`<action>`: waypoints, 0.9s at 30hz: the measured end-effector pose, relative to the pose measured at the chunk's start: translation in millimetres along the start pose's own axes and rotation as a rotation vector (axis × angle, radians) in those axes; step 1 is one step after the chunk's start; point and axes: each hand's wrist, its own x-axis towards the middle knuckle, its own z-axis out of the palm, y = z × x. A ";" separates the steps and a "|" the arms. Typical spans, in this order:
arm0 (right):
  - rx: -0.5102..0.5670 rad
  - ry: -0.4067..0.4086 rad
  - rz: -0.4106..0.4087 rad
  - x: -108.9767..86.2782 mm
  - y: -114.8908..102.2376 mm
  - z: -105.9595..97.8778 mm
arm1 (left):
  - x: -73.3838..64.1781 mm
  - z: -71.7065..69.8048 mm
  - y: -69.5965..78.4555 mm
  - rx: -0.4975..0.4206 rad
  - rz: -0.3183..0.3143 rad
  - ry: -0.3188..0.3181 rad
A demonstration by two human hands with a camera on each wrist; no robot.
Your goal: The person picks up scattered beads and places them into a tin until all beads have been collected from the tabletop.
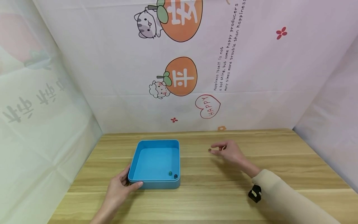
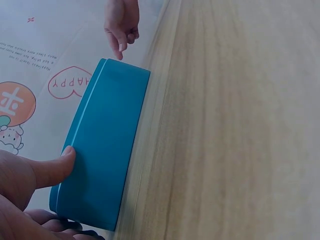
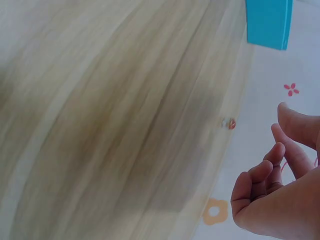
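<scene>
My left hand (image 1: 118,188) grips the near left corner of a blue square box (image 1: 156,185), thumb on the front wall and fingers at the side. Inside the box, a green marble (image 1: 170,173) and a dark reddish marble (image 1: 175,176) lie near its front right corner. To the right, my right hand (image 1: 230,152) hovers over the table by a small multicoloured marble (image 1: 209,150). In the right wrist view its thumb and index finger are apart, and the marble (image 3: 231,123) sits on the wood away from the fingertips. A dark spot shows among its fingers; I cannot tell what it is.
The wooden table (image 1: 207,199) ends at a printed white cloth (image 1: 126,109) standing behind it. Pale cloth walls (image 1: 50,124) rise at the left and right. A black band with a small case (image 1: 255,193) sits at the right wrist, below a beige sleeve (image 1: 291,199).
</scene>
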 end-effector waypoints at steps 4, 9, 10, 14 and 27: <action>-0.021 0.004 0.011 2.0 5.0 -1.2 | -0.3 -0.2 -0.1 -0.008 -0.001 -0.001; -0.025 0.005 0.021 4.0 9.1 -0.8 | -0.2 -0.1 0.8 -0.007 -0.008 0.001; -0.029 0.004 0.019 4.3 9.7 -0.6 | 0.0 0.0 0.8 -0.008 -0.011 0.002; -0.033 -0.003 0.022 7.0 12.6 0.6 | 0.0 -0.1 0.6 -0.013 -0.010 0.000; -0.080 -0.016 0.028 17.9 18.1 3.3 | -0.2 0.2 -0.5 -0.021 -0.001 0.000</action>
